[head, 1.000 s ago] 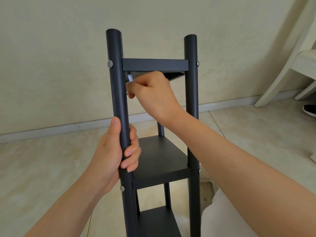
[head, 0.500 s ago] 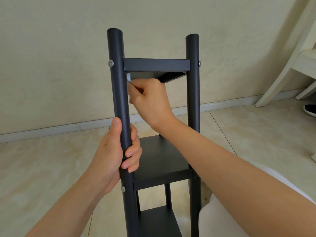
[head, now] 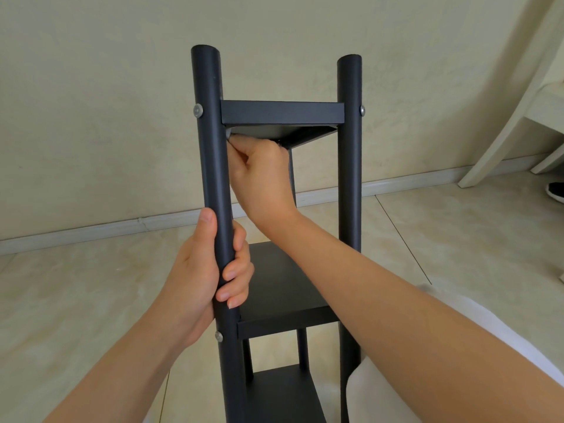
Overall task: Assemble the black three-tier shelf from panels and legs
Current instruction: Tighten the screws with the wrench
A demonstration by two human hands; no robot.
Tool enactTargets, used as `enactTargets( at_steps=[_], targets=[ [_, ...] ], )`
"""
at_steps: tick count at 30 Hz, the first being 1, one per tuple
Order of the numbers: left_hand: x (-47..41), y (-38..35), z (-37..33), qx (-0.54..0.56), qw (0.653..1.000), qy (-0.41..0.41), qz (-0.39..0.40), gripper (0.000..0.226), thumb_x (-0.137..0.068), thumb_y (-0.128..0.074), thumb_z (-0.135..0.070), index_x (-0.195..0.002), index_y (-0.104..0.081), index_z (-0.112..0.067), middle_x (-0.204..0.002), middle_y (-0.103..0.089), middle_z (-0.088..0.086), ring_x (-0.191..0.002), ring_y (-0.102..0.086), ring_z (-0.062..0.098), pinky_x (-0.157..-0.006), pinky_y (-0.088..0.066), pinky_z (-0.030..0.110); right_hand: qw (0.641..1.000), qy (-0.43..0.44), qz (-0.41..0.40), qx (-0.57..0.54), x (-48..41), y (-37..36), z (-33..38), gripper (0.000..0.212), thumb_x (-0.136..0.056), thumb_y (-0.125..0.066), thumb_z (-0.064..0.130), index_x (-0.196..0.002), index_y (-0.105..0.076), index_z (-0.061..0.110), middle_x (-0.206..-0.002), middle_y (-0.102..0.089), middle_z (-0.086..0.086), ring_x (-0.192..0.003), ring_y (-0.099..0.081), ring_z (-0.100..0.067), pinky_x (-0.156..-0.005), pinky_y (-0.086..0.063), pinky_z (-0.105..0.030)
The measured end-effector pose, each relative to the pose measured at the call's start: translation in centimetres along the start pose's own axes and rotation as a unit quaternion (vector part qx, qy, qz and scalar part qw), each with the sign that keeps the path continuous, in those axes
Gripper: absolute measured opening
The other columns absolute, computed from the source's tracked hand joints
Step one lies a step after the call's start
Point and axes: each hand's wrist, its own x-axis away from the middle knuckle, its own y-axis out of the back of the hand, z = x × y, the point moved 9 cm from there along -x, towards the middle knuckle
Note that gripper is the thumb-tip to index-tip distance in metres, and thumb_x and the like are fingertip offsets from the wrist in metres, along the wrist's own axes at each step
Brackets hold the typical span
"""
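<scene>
Left hand (head: 201,270) is clasped round the front-left leg (head: 210,154) of the shelf (head: 283,288). Right hand (head: 262,175), pinched on a silvery tool (head: 229,134), has been raised beside that leg, under the top panel (head: 282,112); tightening is judged underway.

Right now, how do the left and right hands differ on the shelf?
Height: left hand sits lower on the front left leg; right hand is higher, just under the top panel. Grip: left hand wraps the leg; right hand pinches a small pale item at the panel's corner, too hidden to identify. Both have curled fingers and work at the same leg.
</scene>
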Motion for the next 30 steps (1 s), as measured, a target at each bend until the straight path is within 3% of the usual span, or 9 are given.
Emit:
enactTargets(
  at_steps=[5, 7, 8, 13, 16, 20, 30],
  targets=[
    [0.0, 0.0, 0.1, -0.005, 1.000, -0.001, -0.002, 0.067, -0.067, -0.057, -0.091, -0.066, -0.055, -0.024, -0.051, -0.034, -0.002, -0.034, -0.027, 0.009, -0.036, -0.033, 0.021, 0.999, -0.019, 0.010, 0.024, 0.0, 0.2, 0.0, 0.054, -0.098, -0.055, 0.005, -0.049, -0.038, 0.023, -0.038, -0.044, 0.025, -0.041, -0.044, -0.001, -0.045, -0.036, -0.013],
    [-0.1, 0.2, 0.2, -0.007, 1.000, 0.001, -0.010, 0.064, -0.074, -0.050, -0.087, -0.065, -0.055, -0.024, -0.051, -0.034, -0.002, -0.034, -0.026, 0.009, -0.036, -0.033, 0.022, 0.999, -0.035, 0.018, 0.032, 0.0, 0.5, -0.2, 0.045, -0.098, -0.057, 0.010, -0.053, -0.053, 0.010, -0.041, -0.049, 0.022, -0.046, -0.052, -0.003, -0.053, -0.052, -0.030],
    [-0.2, 0.2, 0.2, -0.008, 1.000, 0.003, -0.013, 0.061, -0.074, -0.048, -0.084, -0.065, -0.055, -0.024, -0.051, -0.034, -0.002, -0.034, -0.026, 0.009, -0.036, -0.033, 0.022, 0.998, -0.048, 0.025, 0.030, 0.1, 0.7, -0.3, 0.041, -0.098, -0.057, 0.011, -0.058, -0.060, 0.004, -0.044, -0.053, 0.018, -0.048, -0.055, -0.003, -0.056, -0.054, -0.031],
    [-0.6, 0.5, 0.0, -0.016, 1.000, 0.004, -0.014, 0.058, -0.078, -0.043, -0.081, -0.065, -0.055, -0.025, -0.051, -0.033, -0.003, -0.035, -0.026, 0.010, -0.038, -0.033, 0.022, 0.988, -0.138, 0.059, 0.025, 0.8, 1.8, -1.3, 0.034, -0.097, -0.053, 0.011, -0.075, -0.065, -0.013, -0.049, -0.062, -0.006, -0.037, -0.050, -0.002, -0.049, -0.042, -0.022],
    [-0.8, 0.8, 0.0, -0.018, 1.000, 0.009, -0.021, 0.059, -0.076, -0.044, -0.082, -0.064, -0.055, -0.026, -0.051, -0.033, -0.003, -0.035, -0.027, 0.010, -0.038, -0.033, 0.022, 0.986, -0.145, 0.076, 0.039, 1.1, 2.6, -0.9, 0.035, -0.099, -0.050, 0.013, -0.074, -0.067, -0.005, -0.047, -0.060, 0.000, -0.037, -0.049, -0.002, -0.050, -0.038, -0.016],
    [-1.2, 1.4, -0.1, -0.018, 0.999, 0.009, -0.034, 0.059, -0.086, -0.036, -0.077, -0.065, -0.055, -0.025, -0.053, -0.033, -0.003, -0.036, -0.026, 0.010, -0.038, -0.033, 0.022, 0.984, -0.134, 0.089, 0.074, 1.5, 3.9, -0.3, 0.034, -0.100, -0.048, 0.016, -0.072, -0.067, 0.010, -0.048, -0.061, 0.001, -0.037, -0.050, -0.006, -0.044, -0.043, -0.017],
    [-2.0, 2.5, 0.0, -0.007, 0.998, 0.018, -0.053, 0.058, -0.083, -0.037, -0.078, -0.063, -0.055, -0.026, -0.053, -0.031, -0.004, -0.037, -0.026, 0.010, -0.038, -0.032, 0.021, 0.985, -0.113, 0.023, 0.131, 0.7, 8.2, -0.1, 0.030, -0.095, -0.054, 0.017, -0.070, -0.070, 0.013, -0.039, -0.043, 0.011, -0.040, -0.038, -0.005, -0.044, -0.031, -0.013]
  ],
)
